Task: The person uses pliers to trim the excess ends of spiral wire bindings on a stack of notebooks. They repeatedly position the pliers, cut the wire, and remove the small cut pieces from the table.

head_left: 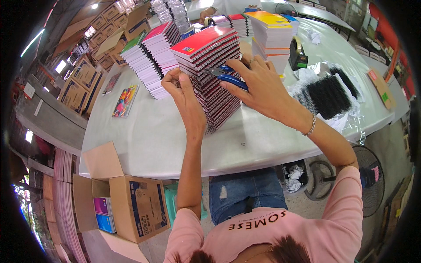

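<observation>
A tall stack of red-covered spiral notebooks stands in front of me on the table, their wire bindings facing me. My right hand is closed around wire cutters with blue handles. The jaws of the cutters point left, at the bindings in the upper part of the stack. At the stack's left corner, my left hand has its curled fingers and thumb on the notebook edges. Part of its grip is hidden by the hand itself.
Behind stand more notebook stacks, yellow-covered pads and a tape dispenser. Black binding coils lie on plastic at right. An open carton is below the table's left edge. Another person's hand shows across the table.
</observation>
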### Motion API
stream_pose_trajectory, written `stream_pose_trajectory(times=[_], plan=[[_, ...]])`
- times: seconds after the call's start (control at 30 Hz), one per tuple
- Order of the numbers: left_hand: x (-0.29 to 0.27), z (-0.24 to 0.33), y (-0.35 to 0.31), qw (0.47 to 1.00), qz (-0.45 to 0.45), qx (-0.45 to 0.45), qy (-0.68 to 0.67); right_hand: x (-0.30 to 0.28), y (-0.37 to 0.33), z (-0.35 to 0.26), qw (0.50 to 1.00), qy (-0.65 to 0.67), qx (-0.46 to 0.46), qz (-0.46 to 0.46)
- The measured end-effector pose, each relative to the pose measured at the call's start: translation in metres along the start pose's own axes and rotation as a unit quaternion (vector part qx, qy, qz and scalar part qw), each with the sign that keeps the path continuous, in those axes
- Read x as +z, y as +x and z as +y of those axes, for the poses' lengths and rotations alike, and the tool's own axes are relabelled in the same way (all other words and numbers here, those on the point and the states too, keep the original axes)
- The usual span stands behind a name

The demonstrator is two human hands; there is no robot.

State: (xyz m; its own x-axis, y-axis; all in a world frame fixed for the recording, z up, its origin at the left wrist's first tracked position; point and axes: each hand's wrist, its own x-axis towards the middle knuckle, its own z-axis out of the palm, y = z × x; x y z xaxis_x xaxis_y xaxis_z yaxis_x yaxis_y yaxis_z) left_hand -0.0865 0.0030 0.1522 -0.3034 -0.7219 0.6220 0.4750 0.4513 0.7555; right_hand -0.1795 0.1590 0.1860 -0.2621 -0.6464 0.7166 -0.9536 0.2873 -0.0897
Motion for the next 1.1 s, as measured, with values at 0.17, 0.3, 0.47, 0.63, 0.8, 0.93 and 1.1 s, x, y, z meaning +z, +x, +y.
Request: stream_pose_trajectory(times=[0.17,0.3,0.47,0.63,0.8,0.93,1.1], plan=[[-0.009,0.007,-0.004,0.992,-0.092,0.012,0.089,0.007,0.000,0.001,0.999,0.005,-0.022,0.032],[-0.012,0.000,-0.005,0.985,-0.097,0.053,0.130,0.009,0.003,-0.003,0.999,0.006,-0.022,0.028],[-0.012,0.000,-0.006,0.988,-0.109,0.031,0.108,0.010,0.009,-0.002,0.997,-0.023,-0.051,0.044],[-0.011,0.001,-0.006,0.990,-0.102,0.025,0.095,0.014,0.010,0.000,1.000,0.006,-0.018,-0.025],[-0.014,-0.015,-0.004,0.998,-0.048,-0.003,0.040,0.008,0.002,-0.003,0.999,0.041,0.001,-0.004],[-0.015,-0.018,-0.004,0.999,-0.038,-0.017,0.034,0.009,-0.004,-0.005,0.998,-0.022,-0.032,0.047],[-0.018,-0.012,-0.010,0.994,-0.106,0.001,0.013,0.012,-0.003,-0.009,0.999,-0.018,-0.015,0.026]])
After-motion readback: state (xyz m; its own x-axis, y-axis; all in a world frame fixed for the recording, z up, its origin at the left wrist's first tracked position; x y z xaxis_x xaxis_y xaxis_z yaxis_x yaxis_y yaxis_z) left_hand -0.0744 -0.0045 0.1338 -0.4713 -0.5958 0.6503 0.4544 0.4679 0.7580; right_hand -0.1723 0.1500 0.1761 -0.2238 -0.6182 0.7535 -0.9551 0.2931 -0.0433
